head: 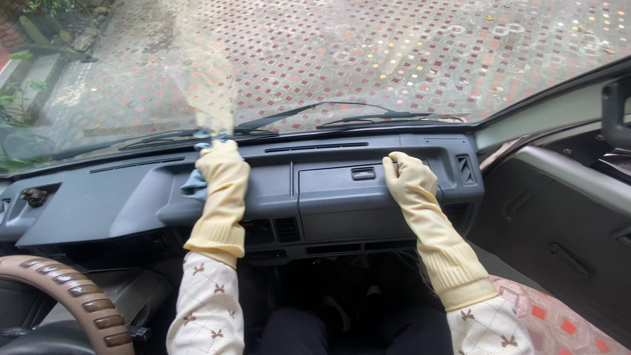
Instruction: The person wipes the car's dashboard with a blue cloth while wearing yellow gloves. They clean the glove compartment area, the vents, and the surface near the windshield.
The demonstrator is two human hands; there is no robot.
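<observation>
A vehicle cab: grey dashboard [118, 210], windscreen [328, 59], steering wheel [72, 296].

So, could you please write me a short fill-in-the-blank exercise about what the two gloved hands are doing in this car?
1. The left hand presses a ____ cloth on the dashboard.
2. The right hand rests by the ____ compartment.
3. Both hands wear long, pale yellow rubber ____.

Missing words: blue; glove; gloves
</observation>
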